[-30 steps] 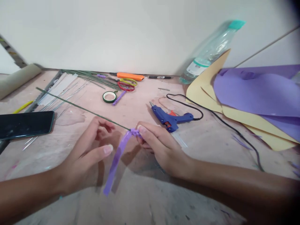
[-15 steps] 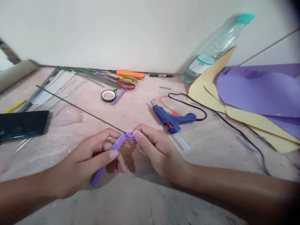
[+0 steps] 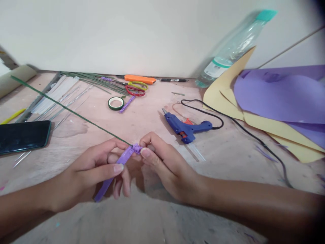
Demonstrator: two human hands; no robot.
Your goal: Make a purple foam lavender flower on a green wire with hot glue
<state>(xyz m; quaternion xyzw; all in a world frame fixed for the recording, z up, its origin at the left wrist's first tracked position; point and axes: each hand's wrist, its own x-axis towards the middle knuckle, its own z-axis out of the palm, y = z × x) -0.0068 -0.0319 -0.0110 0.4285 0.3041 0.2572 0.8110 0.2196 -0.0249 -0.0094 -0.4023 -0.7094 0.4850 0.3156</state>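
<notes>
At lower centre, a light, pliable purple strip (image 3: 125, 156) is pinched in the left fingers (image 3: 118, 168); its flat length is best gripped.

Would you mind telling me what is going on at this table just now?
A person is working with both bare hands on a green stem that has a curled purple piece at its near end. The right hand pinches that curled piece, while the left hand holds the loose purple strip that runs down from it. On the table beyond them lie a blue glue gun, a roll of green tape and scissors.
</notes>
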